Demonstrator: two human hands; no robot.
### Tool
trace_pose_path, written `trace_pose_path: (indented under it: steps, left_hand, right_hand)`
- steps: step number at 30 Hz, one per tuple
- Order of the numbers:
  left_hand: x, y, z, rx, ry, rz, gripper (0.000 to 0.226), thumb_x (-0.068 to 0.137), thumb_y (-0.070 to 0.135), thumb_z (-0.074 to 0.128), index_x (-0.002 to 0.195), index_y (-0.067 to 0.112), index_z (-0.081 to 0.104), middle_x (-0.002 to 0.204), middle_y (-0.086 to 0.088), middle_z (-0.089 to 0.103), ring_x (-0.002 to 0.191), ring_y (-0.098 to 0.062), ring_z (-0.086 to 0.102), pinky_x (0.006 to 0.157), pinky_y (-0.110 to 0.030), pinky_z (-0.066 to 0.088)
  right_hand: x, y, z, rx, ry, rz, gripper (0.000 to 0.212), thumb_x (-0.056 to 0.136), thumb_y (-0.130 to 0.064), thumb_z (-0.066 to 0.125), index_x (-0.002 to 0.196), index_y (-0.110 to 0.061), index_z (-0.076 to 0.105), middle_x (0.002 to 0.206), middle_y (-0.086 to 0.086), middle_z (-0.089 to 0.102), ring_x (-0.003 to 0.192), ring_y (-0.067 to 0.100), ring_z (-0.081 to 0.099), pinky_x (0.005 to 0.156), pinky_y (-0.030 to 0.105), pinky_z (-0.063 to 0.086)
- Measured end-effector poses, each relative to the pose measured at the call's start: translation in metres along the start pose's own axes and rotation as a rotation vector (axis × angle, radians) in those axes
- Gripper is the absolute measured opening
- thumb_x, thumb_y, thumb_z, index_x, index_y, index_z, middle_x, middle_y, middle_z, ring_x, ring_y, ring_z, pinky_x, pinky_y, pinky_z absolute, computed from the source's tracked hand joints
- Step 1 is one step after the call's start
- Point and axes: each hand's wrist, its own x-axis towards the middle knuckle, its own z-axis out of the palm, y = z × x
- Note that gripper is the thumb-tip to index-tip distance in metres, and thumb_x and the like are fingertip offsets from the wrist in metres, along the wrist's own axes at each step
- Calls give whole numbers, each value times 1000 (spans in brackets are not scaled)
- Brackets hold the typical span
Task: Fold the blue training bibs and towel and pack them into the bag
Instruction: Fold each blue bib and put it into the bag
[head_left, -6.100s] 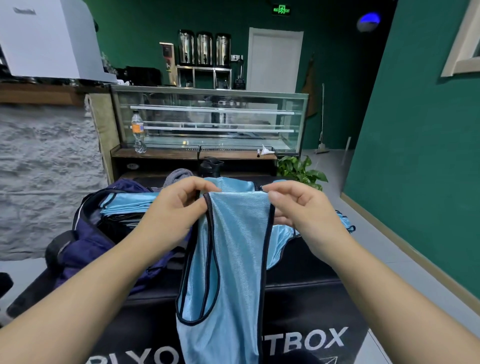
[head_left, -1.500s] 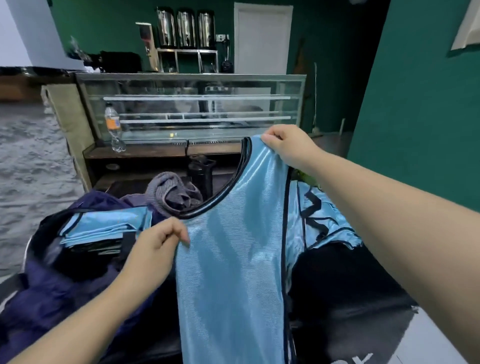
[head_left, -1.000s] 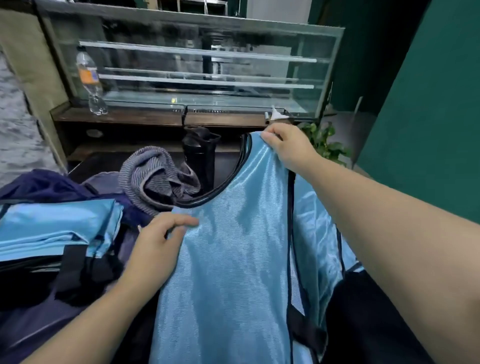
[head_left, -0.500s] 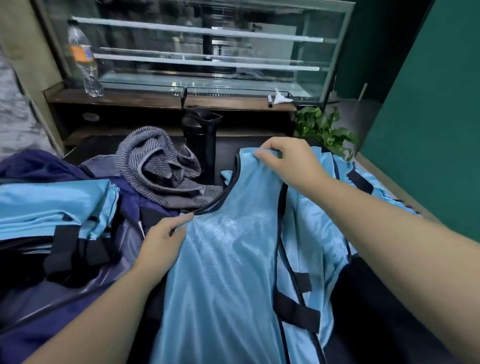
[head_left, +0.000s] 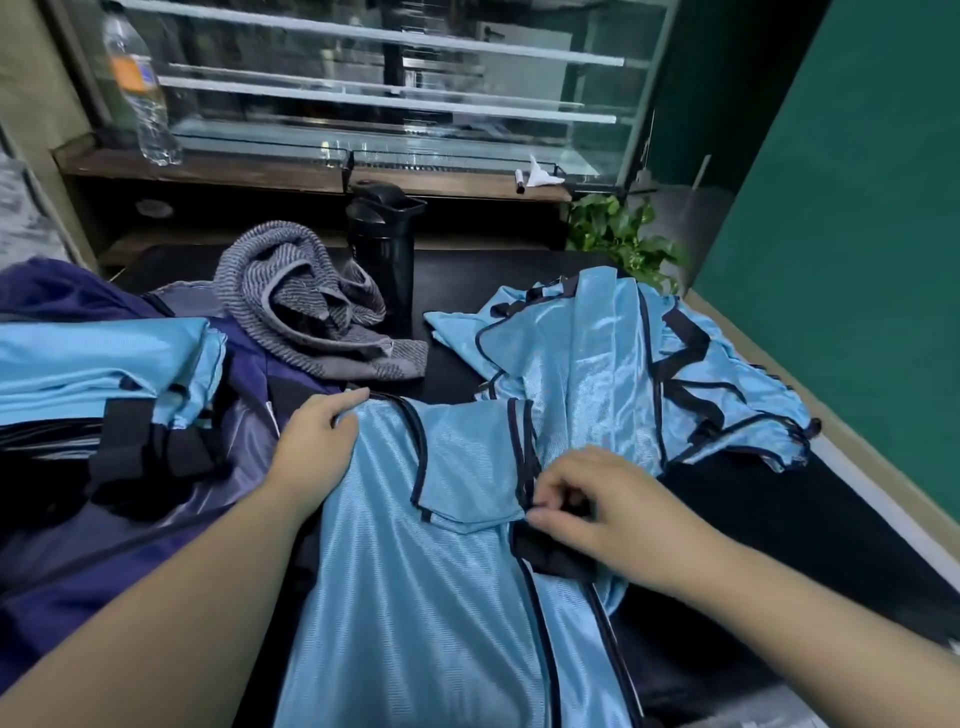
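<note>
A blue bib (head_left: 441, 597) lies flat on the black worktop (head_left: 753, 519), its strap folded down; the left hand (head_left: 317, 447) presses its upper left corner with fingers fairly straight, while the right hand (head_left: 597, 512) pinches the dark trim at its right edge. Behind it lie a heap of unfolded bibs (head_left: 623, 358), a grey striped towel (head_left: 306, 306) and a black bottle (head_left: 387, 254). At left, the navy bag (head_left: 130, 530) holds folded bibs (head_left: 98, 364); its interior is dark and hard to read.
</note>
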Motion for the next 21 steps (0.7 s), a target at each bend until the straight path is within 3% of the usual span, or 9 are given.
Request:
trace_pose_path:
  steps: [3, 8, 11, 13, 16, 19, 21]
  left_hand:
    - [0, -1, 0, 10, -7, 4, 35, 99, 11, 44, 131, 16, 58, 121, 1, 52, 78, -2, 50, 62, -3, 36]
    - [1, -4, 0, 8, -5, 10, 36, 100, 12, 43, 133, 17, 56, 118, 3, 49, 69, -1, 46, 52, 0, 36]
    - [0, -3, 0, 16, -7, 11, 36, 100, 13, 43, 133, 18, 56, 117, 4, 48, 70, -4, 49, 52, -8, 36]
    - [0, -2, 0, 11, -4, 16, 36, 99, 11, 44, 132, 16, 57, 121, 1, 51, 79, -5, 51, 61, -8, 36]
    - [0, -1, 0, 3, 0, 13, 36, 98, 8, 45, 131, 13, 58, 127, -3, 53, 102, -7, 46, 88, -13, 30]
    - [-1, -1, -1, -15, -8, 1, 36, 98, 9, 44, 131, 13, 58, 123, 1, 51, 107, -11, 48, 91, -18, 31]
    - [-1, -1, -1, -11, -15, 4, 36, 99, 9, 44, 132, 12, 57, 129, -2, 51, 106, -9, 47, 91, -18, 31]
  right_hand:
    - [-20, 2, 4, -65, -78, 74, 24, 80, -58, 59, 81, -41, 43, 83, -20, 52, 88, 0, 46, 75, 16, 35]
    - [-33, -1, 6, -87, -130, 157, 33, 79, -51, 69, 105, -43, 50, 95, -19, 52, 95, 0, 46, 88, 18, 38]
    - [-31, -4, 1, -27, -104, 168, 25, 77, -36, 64, 100, -40, 57, 92, -15, 58, 91, 2, 51, 83, 20, 40]
    - [-28, -6, -10, 92, -14, 238, 25, 68, -37, 52, 92, -39, 59, 91, -11, 62, 84, 4, 56, 76, 19, 42]
    - [-24, 2, -23, 190, 101, 308, 27, 67, -39, 44, 86, -31, 62, 87, -9, 66, 82, 13, 60, 79, 24, 45]
    - [-22, 17, -20, 175, 99, 396, 14, 81, -14, 49, 83, -25, 57, 78, -5, 63, 74, 13, 55, 74, 23, 42]
    - [-23, 28, -10, 121, 44, 452, 23, 84, -1, 47, 81, -23, 49, 76, -5, 56, 73, 12, 50, 70, 21, 39]
